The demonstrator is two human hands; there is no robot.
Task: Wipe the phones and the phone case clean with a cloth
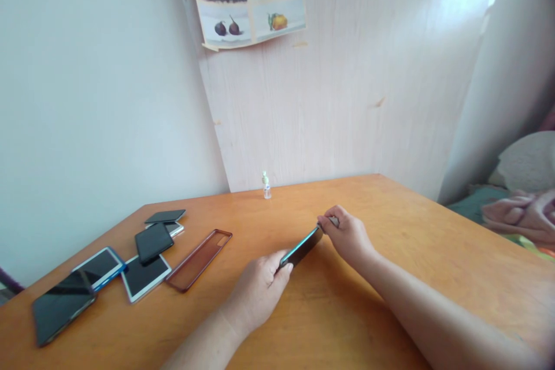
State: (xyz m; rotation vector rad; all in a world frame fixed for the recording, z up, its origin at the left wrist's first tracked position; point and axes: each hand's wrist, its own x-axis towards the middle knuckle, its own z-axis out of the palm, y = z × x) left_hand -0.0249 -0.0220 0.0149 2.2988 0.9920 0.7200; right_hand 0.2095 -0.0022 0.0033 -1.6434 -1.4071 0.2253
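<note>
Above the table, a smartphone [306, 247] with a dark face and a shiny teal edge is held tilted between my two hands. My left hand [262, 284] is closed on its near end, thumb on the dark face. At the far end my right hand [350, 238] pinches the phone's corner with bent fingers. A small greyish-white bit shows by those fingertips; what it is I cannot make out. To the left of my left hand, a clear reddish-brown phone case [200, 260] lies flat on the wooden table [277, 217].
Several phones and tablets lie at the left, among them a black phone [154, 243], a white-framed one [146, 277], a blue-edged one [102, 269] and a large dark one [63, 304]. A small pump bottle [266, 187] stands at the back edge, near the wall.
</note>
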